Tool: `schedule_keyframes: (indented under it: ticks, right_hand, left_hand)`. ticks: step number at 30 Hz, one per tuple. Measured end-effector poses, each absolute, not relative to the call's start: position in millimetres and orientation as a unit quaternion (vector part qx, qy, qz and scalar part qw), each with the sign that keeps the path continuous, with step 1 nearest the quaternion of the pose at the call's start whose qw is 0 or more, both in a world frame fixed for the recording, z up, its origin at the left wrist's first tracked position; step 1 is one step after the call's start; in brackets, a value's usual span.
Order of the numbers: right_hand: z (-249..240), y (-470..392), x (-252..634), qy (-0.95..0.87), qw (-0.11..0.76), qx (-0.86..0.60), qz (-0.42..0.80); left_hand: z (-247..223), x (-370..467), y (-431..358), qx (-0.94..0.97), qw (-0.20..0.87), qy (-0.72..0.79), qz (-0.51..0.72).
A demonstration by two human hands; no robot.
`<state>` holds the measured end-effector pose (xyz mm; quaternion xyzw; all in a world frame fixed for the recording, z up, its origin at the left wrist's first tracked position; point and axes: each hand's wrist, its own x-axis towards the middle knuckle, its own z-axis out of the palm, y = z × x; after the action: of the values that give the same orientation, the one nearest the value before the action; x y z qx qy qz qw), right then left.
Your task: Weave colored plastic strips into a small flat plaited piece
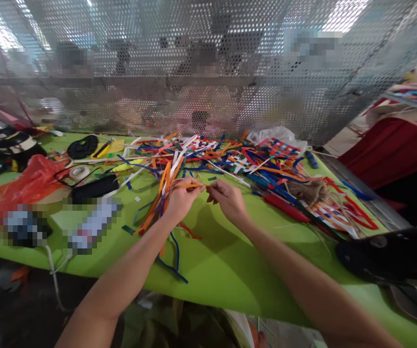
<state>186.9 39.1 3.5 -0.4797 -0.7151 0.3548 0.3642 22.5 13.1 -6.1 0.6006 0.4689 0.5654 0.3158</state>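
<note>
Between my two hands runs an orange strip (194,185), held above the green tabletop (208,270). My left hand (182,195) pinches it with thumb and forefinger. Fingertips of my right hand (226,195) are closed at the strip's right end. A loose bundle of orange, white and blue strips (165,186) lies beneath and beside my left hand, some ends trailing toward the front edge. Behind both hands spreads a heap of coloured strips (201,150), with a checkered woven piece (240,163) among them.
On the left are a red plastic bag (37,181), a tape roll (79,172), a black case (95,189) and a yellow cutter (103,147). Twine (308,192) and a black object (389,253) lie on the right. A perforated metal screen (179,101) stands behind the table, beside a red chair (393,150).
</note>
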Motion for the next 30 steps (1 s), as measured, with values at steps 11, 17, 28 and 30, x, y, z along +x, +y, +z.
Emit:
schedule_keyframes:
  ticks: [11, 17, 28, 30]
  right_hand:
    - [5, 33, 177, -0.599, 0.381, -0.396, 0.582]
    - [2, 32, 174, -0.592, 0.391, -0.376, 0.596]
    - [-1, 31, 174, -0.647, 0.319, -0.47, 0.509]
    - [1, 31, 175, -0.678, 0.293, -0.439, 0.512]
  left_hand:
    - [-7, 25, 10, 0.604, 0.226, 0.477, 0.597]
    - [-9, 19, 20, 0.536, 0.34, 0.47, 0.613]
    - [-5, 23, 10, 0.594, 0.28, 0.506, 0.559]
    - [-4, 20, 12, 0.606, 0.282, 0.5, 0.55]
